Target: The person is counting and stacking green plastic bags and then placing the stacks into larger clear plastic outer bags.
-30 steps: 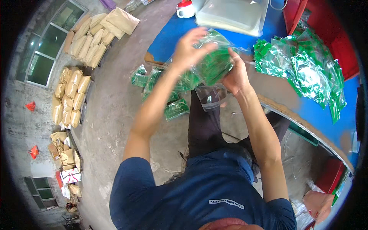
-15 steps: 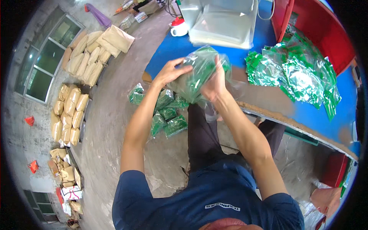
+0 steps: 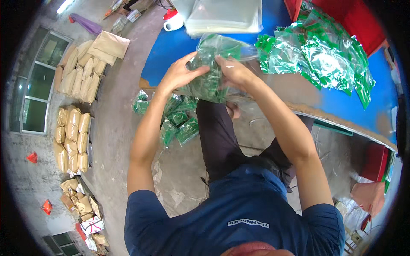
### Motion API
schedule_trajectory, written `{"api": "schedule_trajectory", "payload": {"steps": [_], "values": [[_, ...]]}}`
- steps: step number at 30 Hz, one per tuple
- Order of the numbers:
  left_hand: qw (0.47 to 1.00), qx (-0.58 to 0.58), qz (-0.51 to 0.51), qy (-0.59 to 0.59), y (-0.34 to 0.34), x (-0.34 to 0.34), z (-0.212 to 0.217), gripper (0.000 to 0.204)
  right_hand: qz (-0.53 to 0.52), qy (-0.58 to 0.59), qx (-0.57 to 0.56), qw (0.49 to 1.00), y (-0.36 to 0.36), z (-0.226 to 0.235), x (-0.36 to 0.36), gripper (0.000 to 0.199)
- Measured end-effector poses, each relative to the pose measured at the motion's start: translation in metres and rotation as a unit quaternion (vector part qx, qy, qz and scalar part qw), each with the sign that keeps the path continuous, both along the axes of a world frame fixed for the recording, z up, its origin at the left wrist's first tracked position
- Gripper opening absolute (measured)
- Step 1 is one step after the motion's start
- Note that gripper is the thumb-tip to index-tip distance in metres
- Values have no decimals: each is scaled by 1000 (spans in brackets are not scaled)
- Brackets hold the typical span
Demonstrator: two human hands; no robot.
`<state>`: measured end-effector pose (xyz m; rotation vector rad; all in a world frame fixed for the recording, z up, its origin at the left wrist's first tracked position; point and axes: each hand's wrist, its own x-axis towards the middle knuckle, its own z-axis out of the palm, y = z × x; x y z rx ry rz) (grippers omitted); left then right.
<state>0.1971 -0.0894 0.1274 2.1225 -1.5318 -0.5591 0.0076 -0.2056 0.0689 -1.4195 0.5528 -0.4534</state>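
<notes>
Both of my hands grip a clear plastic bag [image 3: 212, 64] stuffed with green packets, held in the air just over the near edge of the blue table [image 3: 171, 49]. My left hand [image 3: 179, 74] clasps its left side with fingers spread over the plastic. My right hand [image 3: 232, 72] presses on the bag's right side near the top. A heap of shiny green packets [image 3: 318, 55] lies on the table to the right. More filled green bags [image 3: 173, 121] lie on the concrete floor below my left forearm.
A stack of clear flat bags [image 3: 224, 15] and a white mug with a red lid [image 3: 173, 21] stand at the table's far side. Rows of tan sacks [image 3: 74, 115] line the floor on the left. Red crates [image 3: 376, 160] sit at the right.
The bag and both hands have shifted a little toward the table's middle, and my hands have closed in more tightly around the bag.
</notes>
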Motion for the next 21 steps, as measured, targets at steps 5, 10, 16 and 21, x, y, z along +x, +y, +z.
{"api": "schedule_trajectory", "payload": {"steps": [5,10,16,21], "values": [[982,-39,75,171,-8,39,-18,102,-104,207,-240,943,0,-5,-40,67],[918,-37,-59,391,-48,28,-37,105,-226,233,-372,870,-15,-24,-40,67],[893,-4,-99,439,-51,22,-29,101,-166,251,-477,826,-41,-22,-27,55],[933,-30,-71,352,-14,25,-38,101,-62,181,-474,860,-8,-39,-52,27]]}}
